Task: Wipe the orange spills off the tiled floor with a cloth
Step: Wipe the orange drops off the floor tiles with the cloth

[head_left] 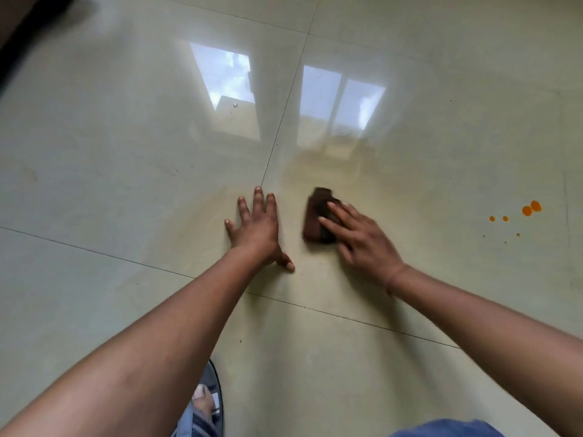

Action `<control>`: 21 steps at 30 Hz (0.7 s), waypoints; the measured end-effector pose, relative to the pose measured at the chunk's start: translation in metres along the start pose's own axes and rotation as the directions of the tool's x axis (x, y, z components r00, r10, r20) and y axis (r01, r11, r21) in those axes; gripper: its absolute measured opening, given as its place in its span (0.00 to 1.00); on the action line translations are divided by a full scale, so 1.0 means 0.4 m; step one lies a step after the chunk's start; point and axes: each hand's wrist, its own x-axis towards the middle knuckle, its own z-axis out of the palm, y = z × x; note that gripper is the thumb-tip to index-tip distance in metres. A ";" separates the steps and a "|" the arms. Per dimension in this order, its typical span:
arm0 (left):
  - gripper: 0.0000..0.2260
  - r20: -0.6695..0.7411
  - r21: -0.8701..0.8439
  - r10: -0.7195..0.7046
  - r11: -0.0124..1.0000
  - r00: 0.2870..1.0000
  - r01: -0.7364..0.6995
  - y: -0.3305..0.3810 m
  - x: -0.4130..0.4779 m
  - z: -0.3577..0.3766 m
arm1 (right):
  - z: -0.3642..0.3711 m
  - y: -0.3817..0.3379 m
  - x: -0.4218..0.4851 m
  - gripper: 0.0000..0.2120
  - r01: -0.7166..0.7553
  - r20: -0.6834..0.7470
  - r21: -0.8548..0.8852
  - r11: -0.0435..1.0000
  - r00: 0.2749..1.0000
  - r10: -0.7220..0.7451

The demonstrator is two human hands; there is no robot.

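A folded dark brown cloth point(317, 216) lies on the glossy pale tiled floor point(126, 152). My right hand point(359, 238) presses flat on the cloth's near right part, fingers stretched over it and blurred by motion. My left hand point(257, 228) rests flat on the floor to the left of the cloth, fingers spread, holding nothing. Orange spill drops point(531, 208) sit far to the right, two larger blobs touching, with smaller dots point(498, 218) to their left and tiny specks below. A faint yellowish smear point(315, 171) tints the tile around the cloth.
Window reflections point(340, 99) shine on the tiles ahead. A dark object point(22, 29) fills the top left corner. My foot in a grey sandal point(205, 402) is at the bottom centre, blue clothing point(448, 428) at the bottom right. Dark grout lines cross the floor.
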 end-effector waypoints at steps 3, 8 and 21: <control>0.67 0.008 -0.005 -0.007 1.000 1.000 0.007 0.002 0.004 0.001 | -0.046 0.111 0.040 0.27 -0.331 -0.133 0.037 0.943 0.933 0.333; 0.65 0.004 -0.013 -0.002 1.000 1.000 0.002 -0.001 0.006 -0.003 | 0.048 -0.108 -0.019 0.27 -0.189 -0.099 0.085 0.978 0.975 0.197; 0.54 -0.087 0.062 0.012 0.998 0.996 -0.007 0.029 -0.007 -0.023 | 0.031 -0.097 -0.308 0.25 0.261 0.107 0.085 0.961 0.957 -0.270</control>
